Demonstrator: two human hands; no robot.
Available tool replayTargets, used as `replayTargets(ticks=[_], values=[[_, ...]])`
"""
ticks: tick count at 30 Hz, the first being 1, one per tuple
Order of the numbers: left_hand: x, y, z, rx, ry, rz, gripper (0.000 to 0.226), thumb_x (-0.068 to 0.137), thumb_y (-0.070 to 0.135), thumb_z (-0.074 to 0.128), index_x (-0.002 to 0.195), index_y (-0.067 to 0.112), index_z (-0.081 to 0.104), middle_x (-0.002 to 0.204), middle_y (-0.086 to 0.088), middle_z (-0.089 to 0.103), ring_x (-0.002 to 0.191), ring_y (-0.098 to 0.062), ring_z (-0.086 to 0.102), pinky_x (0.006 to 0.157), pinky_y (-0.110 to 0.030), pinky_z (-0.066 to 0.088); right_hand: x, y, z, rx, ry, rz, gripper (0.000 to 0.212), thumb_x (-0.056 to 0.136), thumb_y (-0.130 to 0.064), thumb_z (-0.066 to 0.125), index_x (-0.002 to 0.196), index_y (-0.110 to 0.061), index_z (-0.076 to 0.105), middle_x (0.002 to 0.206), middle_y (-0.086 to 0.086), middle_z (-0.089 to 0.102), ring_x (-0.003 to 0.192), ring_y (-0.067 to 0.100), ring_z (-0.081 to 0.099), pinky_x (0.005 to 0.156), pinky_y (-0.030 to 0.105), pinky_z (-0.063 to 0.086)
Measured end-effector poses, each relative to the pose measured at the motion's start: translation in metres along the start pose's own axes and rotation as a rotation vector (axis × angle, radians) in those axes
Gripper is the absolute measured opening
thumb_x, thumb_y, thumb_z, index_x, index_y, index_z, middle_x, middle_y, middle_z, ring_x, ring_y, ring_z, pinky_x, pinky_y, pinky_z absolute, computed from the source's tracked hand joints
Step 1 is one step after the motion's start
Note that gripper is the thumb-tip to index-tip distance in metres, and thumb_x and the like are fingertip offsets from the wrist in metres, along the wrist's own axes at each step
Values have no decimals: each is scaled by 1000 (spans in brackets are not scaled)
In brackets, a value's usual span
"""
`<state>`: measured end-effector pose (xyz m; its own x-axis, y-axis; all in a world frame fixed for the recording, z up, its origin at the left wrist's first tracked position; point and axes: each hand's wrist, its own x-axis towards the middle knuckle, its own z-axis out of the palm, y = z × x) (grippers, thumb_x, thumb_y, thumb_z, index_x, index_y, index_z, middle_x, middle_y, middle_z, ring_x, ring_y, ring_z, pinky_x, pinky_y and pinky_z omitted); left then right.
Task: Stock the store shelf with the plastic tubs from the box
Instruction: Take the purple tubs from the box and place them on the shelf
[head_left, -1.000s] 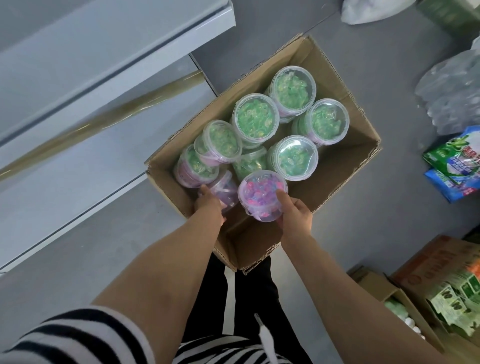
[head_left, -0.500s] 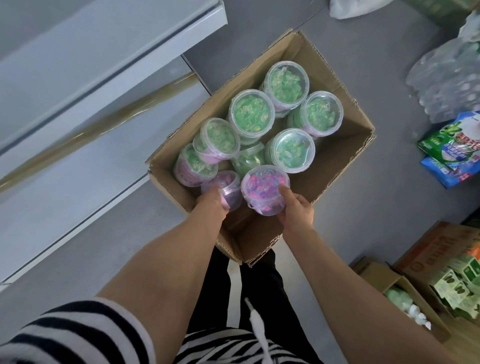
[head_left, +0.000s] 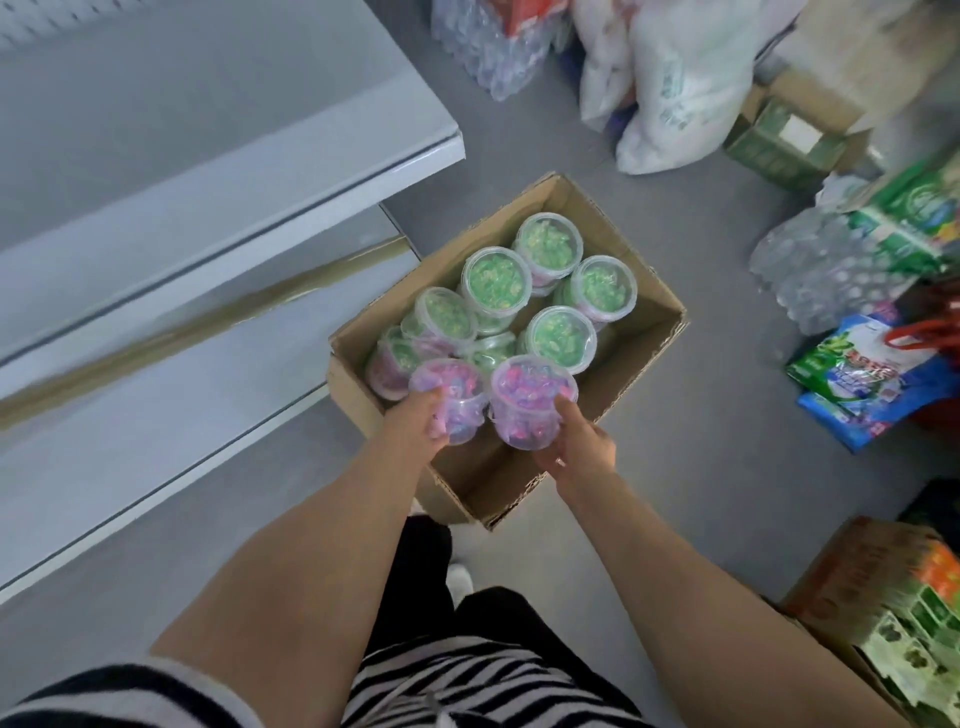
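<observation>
1. My left hand (head_left: 418, 426) has its fingers curled round the side of the left pink tub (head_left: 449, 384), a clear plastic tub with a clear lid and pink and purple pieces inside.
2. My right hand (head_left: 582, 452) grips the right pink tub (head_left: 532, 395) the same way, with the thumb up the side and the fingers wrapped beneath.
3. The two tubs are side by side, almost touching, over the near end of the box (head_left: 639, 332). I can read no label on either.
4. The green tubs (head_left: 496, 278) stand packed together in the far and middle parts of the open cardboard box, lids up. One at the left edge shows a pink band on its side, but its print is too blurred to read.
5. The box sits on the grey floor (head_left: 701, 493), just beside the grey shelf (head_left: 208, 171) on my left.
6. To my right lie green and blue packets (head_left: 852, 374) with printed fronts; the writing is too smeared to make out.
7. Near them is a wrapped pack of bottles (head_left: 831, 270), and beyond the box a white bag (head_left: 675, 78).
8. Another carton (head_left: 883, 587) with green packs is at the lower right.
</observation>
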<state>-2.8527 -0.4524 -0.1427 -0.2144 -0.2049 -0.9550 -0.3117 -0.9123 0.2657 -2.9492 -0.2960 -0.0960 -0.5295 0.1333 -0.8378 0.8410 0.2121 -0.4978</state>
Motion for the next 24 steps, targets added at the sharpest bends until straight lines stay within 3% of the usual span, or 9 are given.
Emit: replayTargets(ticks=[4,7,9,11,13,15,17,21,24], values=[[-38,1,-21,-68,-33,126,28,94,14,56,67,15,47,35,6,39,30,-4,36,42,-19,36,-29,1,-10,22,-86,-57,35,76,-34,83,93,-11,64,106,12,68,91,29,69,70,39,62],[-70,-3,-34,-84,-13,256,26,89,10,58,65,13,50,37,1,43,34,-8,41,56,-25,41,-49,5,-15,37,-189,-99,38,74,-37,84,97,-13,65,106,10,70,98,29,69,81,45,61],[-85,-10,-46,-56,10,335,22,89,9,58,68,12,54,53,-4,49,42,-10,48,59,-27,43,-57,11,-18,14,-236,-131,37,77,-38,82,100,-15,65,108,9,70,99,29,69,79,44,60],[-81,-14,-56,-61,-72,388,25,90,10,60,66,11,65,66,-11,51,43,-11,55,52,-23,46,-53,9,-16,-16,-300,-147,33,78,-40,81,98,-20,65,112,8,69,100,28,68,77,41,60],[-78,-14,-60,-99,-136,404,25,82,15,72,59,6,67,51,-11,55,33,-7,54,42,-17,45,-36,12,-11,6,-299,-144,31,78,-39,82,97,-22,64,115,8,68,102,29,66,77,41,59],[-70,-10,-61,-98,-62,379,19,90,11,63,73,2,59,47,-2,59,33,-3,54,40,-15,46,-24,19,-3,33,-330,-134,34,77,-37,82,101,-20,64,118,9,66,106,29,65,80,42,59],[-69,-14,-63,-128,-3,379,11,91,13,62,90,3,59,64,-2,65,49,-7,63,52,-20,54,-28,23,1,37,-340,-136,34,79,-34,81,102,-16,63,119,10,66,107,29,65,82,42,58],[-72,-12,-72,-134,-60,336,30,83,22,74,106,9,61,99,-7,67,90,-20,69,88,-38,55,-49,14,6,75,-327,-174,31,81,-30,80,101,-14,63,115,10,67,107,27,65,85,41,58],[-84,-4,-81,-166,-105,334,37,81,19,75,112,8,59,107,-9,64,101,-23,66,93,-44,54,-65,10,10,70,-308,-197,32,80,-32,81,101,-16,64,117,10,66,108,27,64,81,40,58]])
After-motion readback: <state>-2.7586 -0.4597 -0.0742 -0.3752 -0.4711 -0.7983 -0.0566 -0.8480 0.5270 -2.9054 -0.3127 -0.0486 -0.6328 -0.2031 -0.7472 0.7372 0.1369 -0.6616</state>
